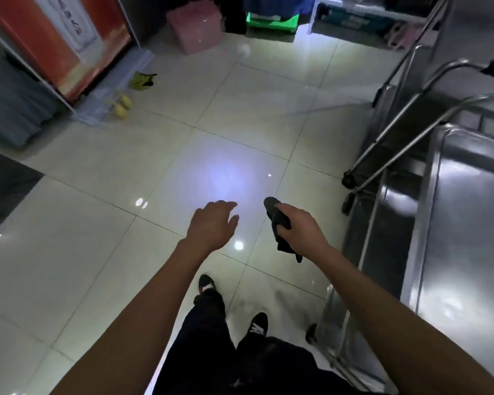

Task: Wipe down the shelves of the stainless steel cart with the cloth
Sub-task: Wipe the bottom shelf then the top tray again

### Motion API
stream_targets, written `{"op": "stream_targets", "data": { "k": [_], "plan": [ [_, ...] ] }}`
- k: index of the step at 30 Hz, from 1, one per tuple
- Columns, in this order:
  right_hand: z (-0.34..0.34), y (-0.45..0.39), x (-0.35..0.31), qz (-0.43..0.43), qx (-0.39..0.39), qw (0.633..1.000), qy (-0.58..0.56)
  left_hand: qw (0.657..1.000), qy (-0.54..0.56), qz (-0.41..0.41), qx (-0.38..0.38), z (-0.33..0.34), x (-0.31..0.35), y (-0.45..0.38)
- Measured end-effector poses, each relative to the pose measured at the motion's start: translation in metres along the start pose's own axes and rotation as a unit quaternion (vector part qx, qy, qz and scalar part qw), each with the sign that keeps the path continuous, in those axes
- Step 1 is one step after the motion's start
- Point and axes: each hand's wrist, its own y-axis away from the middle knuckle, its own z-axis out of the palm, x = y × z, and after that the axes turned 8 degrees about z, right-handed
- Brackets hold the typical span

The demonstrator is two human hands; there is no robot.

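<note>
Beside the cart's rim (431, 195), right hand (300, 223) grips what looks like a cloth (280, 220).

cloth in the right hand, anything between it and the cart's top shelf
Nothing visible does. The right hand grips the dark cloth over bare floor tiles, just left of the stainless steel cart. The cart's top shelf lies open to its right, with only the shelf's raised rim between them. The left hand is empty, off to the other side.

cart (468, 212) (right side off-frame)
</note>
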Motion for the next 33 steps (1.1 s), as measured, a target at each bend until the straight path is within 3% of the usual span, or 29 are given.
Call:
{"op": "stream_targets", "data": {
  "k": [13,22,33],
  "plan": [
    [-0.072,-0.149,-0.001,0.140,0.138,0.980,-0.035,0.967,-0.078,0.228,-0.085,-0.071,0.010,-0.263],
    [-0.101,-0.168,0.074,0.286,0.239,0.923,-0.098,0.906,-0.116,0.369,-0.174,-0.051,0.099,-0.391],
    [-0.127,-0.212,0.138,0.406,0.272,0.848,-0.203,0.817,-0.212,0.468,-0.262,-0.028,0.195,-0.490]
  ]
}}
